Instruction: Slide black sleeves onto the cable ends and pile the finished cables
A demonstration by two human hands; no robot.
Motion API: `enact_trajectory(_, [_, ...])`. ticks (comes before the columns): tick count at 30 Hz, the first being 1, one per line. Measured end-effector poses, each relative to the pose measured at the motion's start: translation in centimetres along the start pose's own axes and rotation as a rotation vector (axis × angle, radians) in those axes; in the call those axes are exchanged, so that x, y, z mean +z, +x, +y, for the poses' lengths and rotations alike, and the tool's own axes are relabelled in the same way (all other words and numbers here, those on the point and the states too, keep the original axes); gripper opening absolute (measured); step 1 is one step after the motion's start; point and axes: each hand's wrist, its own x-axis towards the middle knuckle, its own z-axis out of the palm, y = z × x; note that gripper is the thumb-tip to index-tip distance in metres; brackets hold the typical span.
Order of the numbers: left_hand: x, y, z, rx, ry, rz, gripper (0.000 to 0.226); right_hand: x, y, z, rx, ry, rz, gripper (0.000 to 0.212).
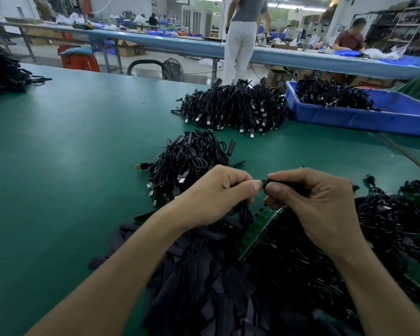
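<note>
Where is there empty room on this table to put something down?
The widest bare stretch of green table mat lies left of the near pile of black cables. A narrower strip runs between that pile and the far cable pile. Crowded: the front heap of flat black sleeves and the tangled cables right of it.

Standing here, I can read no writing anywhere: the blue bin (344, 118), the cardboard boxes (127, 49) and the cable piles (233, 107) show nothing legible.
</note>
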Motion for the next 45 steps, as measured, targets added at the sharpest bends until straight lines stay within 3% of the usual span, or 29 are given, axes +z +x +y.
enact_trajectory(10, [0.2, -0.2, 0.1, 0.022, 0.037, -0.069, 0.032, -0.2, 0.0, -0.3, 0.014, -0.049, -0.051, 0.026])
enact_trajectory(14, [0.3, 0.0, -0.1, 0.023, 0.063, -0.027, 0.030, 0.0, 0.2, -0.2, -0.022, -0.132, 0.096, 0.043])
enact_trajectory(18, [0.3, 0.1, -0.4, 0.010, 0.066, 0.037, 0.030, 0.6, 0.2, 0.0, -0.047, -0.101, 0.310, 0.030])
enact_trajectory(22, [0.5, 0.2, -0.5, 0.011, 0.056, 0.059, 0.032, 2.0, -0.1, -0.2, -0.084, -0.118, 0.367, 0.028])
enact_trajectory(30, [1.5, 0.1, -0.4, 0.081, 0.036, 0.070, 0.033, 2.9, -0.4, -0.4, -0.090, -0.122, 0.299, 0.041])
enact_trajectory(45, [1.5, 0.2, -0.1, 0.084, 0.007, 0.114, 0.036, 2.7, -0.4, -0.8, 0.003, -0.050, 0.216, 0.029])
